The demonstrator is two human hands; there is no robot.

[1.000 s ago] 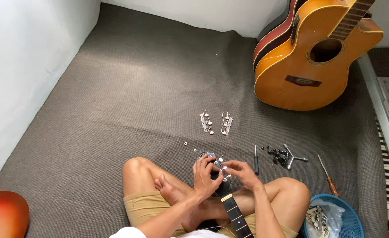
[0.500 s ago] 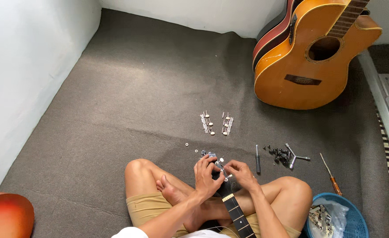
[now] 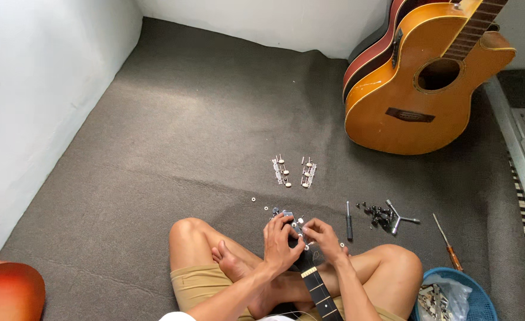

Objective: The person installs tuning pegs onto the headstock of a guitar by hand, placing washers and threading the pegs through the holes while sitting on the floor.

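My hands have barely shifted since a moment ago. My left hand [image 3: 281,242] and right hand [image 3: 323,239] both clamp the guitar headstock [image 3: 295,230] in my lap. Two tuner strips [image 3: 294,172] lie at twelve o'clock, an acoustic guitar [image 3: 429,95] at two.

Two tuner strips [image 3: 292,172] lie on the carpet [image 3: 185,131] ahead of the headstock [image 3: 295,232]; screwdriver [image 3: 349,221] to its right, guitars [image 3: 429,83] standing behind.

A dark guitar headstock [image 3: 294,233] with silver tuners points away from the lap, its fretted neck [image 3: 322,291] running back.
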